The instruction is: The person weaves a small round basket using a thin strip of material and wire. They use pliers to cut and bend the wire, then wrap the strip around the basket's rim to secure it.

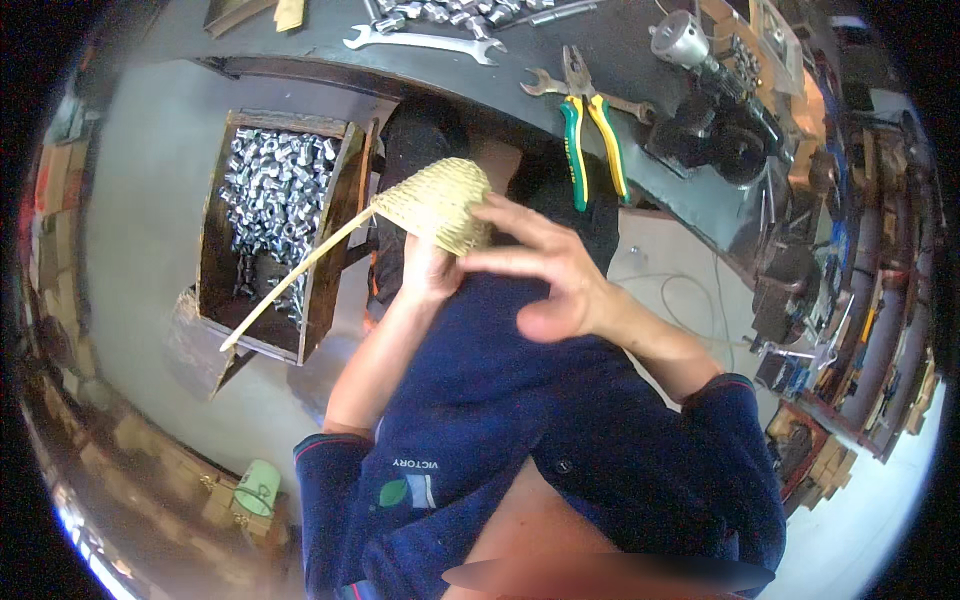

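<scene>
My left hand point(428, 268) grips a small woven straw piece point(440, 203), dome-shaped and pale yellow, from below. A long loose straw strip point(300, 270) runs from it down to the left. My right hand point(545, 272) rests against the right side of the woven piece, with its fingers spread and touching the weave. Both forearms rise from my dark blue shirt over my lap.
A wooden box point(322, 270) of several shiny metal nuts stands on the floor at left. On the dark workbench point(640, 60) above lie green-and-yellow pliers point(590, 130), a long spanner point(425, 42), a smaller spanner and a power tool point(700, 60). Shelves of tools line the right.
</scene>
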Demonstrator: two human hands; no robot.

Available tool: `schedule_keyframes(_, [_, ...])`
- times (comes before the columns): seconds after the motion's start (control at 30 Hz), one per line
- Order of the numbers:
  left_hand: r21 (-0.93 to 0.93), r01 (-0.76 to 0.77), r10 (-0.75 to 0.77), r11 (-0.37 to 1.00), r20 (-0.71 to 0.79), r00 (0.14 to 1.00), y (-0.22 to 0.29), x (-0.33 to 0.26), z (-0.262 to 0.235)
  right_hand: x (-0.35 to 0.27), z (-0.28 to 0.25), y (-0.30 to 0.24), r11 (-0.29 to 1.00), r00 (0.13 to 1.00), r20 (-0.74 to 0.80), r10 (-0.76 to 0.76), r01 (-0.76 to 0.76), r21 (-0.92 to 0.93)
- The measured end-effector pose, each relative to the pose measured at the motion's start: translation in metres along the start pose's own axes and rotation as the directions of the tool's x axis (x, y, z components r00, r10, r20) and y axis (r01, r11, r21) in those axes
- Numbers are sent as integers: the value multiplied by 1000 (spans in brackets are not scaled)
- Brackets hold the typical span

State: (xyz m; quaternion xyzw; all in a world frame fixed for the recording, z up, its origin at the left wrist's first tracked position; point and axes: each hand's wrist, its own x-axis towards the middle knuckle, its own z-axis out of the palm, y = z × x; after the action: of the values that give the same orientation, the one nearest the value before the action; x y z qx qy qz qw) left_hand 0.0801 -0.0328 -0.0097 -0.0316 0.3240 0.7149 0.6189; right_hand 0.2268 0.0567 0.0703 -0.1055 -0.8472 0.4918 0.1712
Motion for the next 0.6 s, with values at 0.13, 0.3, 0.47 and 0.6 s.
schedule_keyframes(0.13, [-58,47,-51,997,-57,997,-5,9,1,2,4,15,1000,996,-90,-4,3,-12])
schedule_keyframes(0.3, [-59,62,-70,996,-136,988,-12,9,-14,-11,14,27,991,989,-115,92,-80,110])
schedule_keyframes(0.47, [56,91,-74,994,-248,966,-20,12,-11,-17,20,28,907,963,-119,242,-180,381])
schedule_keyframes(0.6, [114,43,-34,993,-81,996,-19,17,-11,-16,18,26,752,923,-124,363,-212,624])
